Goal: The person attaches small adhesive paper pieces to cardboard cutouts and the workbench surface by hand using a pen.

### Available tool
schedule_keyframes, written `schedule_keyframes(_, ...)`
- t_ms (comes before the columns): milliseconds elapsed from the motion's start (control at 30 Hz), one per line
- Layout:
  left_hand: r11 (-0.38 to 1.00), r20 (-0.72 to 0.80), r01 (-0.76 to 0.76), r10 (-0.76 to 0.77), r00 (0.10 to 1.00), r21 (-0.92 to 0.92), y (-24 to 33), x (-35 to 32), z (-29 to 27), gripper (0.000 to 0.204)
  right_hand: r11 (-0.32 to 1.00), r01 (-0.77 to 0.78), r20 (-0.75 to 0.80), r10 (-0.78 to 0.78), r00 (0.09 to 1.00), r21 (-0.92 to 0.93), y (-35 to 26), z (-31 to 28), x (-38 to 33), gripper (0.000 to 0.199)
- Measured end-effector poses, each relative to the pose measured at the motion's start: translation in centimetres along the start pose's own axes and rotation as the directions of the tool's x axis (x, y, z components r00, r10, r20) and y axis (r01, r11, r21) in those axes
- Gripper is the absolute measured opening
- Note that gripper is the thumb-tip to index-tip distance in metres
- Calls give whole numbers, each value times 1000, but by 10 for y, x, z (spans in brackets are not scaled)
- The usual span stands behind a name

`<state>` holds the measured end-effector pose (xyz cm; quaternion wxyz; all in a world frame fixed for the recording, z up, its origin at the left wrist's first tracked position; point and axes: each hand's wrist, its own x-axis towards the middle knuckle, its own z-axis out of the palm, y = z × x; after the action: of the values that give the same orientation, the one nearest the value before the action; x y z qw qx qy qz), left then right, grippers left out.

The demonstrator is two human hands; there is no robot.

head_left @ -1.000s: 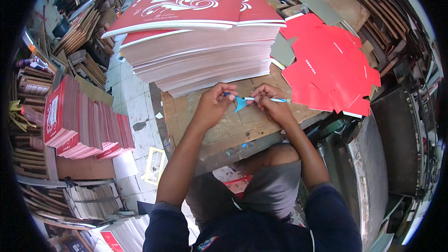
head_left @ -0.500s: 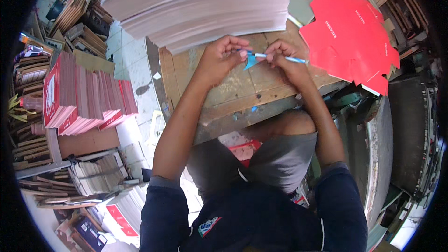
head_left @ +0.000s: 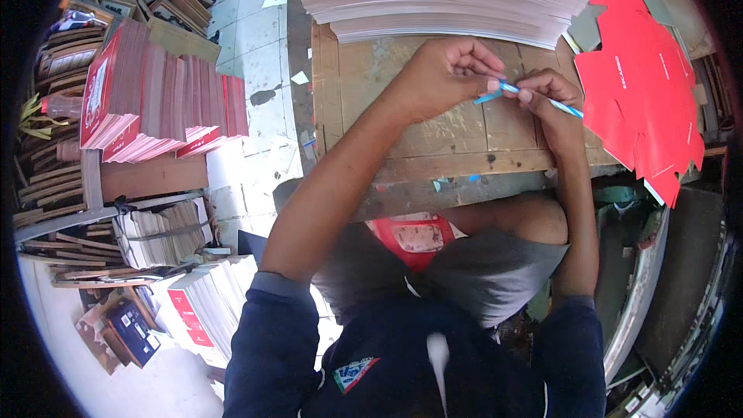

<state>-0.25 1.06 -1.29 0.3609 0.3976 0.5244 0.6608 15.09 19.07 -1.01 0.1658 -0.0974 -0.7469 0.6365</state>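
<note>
holding a slim blue-and-white stick (head_left: pixel 509 88) between two hands, above the near-right part of a worn wooden tabletop (head_left: pixel 433 135). left hand (head_left: pixel 447 77): thumb and forefinger clamped on the stick's left end; remaining fingers bent, slightly apart. right hand (head_left: pixel 559 104): thumb and forefinger clamped farther along; the stick's striped end juts out past them, tilted down to the right. hands near each other, tips almost meeting. a blue flap (head_left: pixel 487 97) sticks out left below the left thumb; cannot tell whether it belongs to the stick.

surroundings: tall stack of pale-edged sheets (head_left: pixel 457 4) on the tabletop, beyond the hands. red cut sheets (head_left: pixel 638 81), overlapping, just beside the right hand. small blue scrap (head_left: pixel 474 178) at the table's near edge. to the left, well apart, a row of red-covered booklets (head_left: pixel 155 97) on a brown board (head_left: pixel 151 178); between it and the table, pale floor tiles (head_left: pixel 259 54).
</note>
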Motion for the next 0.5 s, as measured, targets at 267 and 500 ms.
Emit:
schedule_keyframes(267,1000,-5,16,-16,1000,22,0,3,-5,31,999,30,11,-30,999,-19,-9,10,6,11)
schedule_keyframes(500,999,1,42,-42,999,-19,-2,3,-4,28,999,37,41,-36,999,-38,-8,9,7,11)
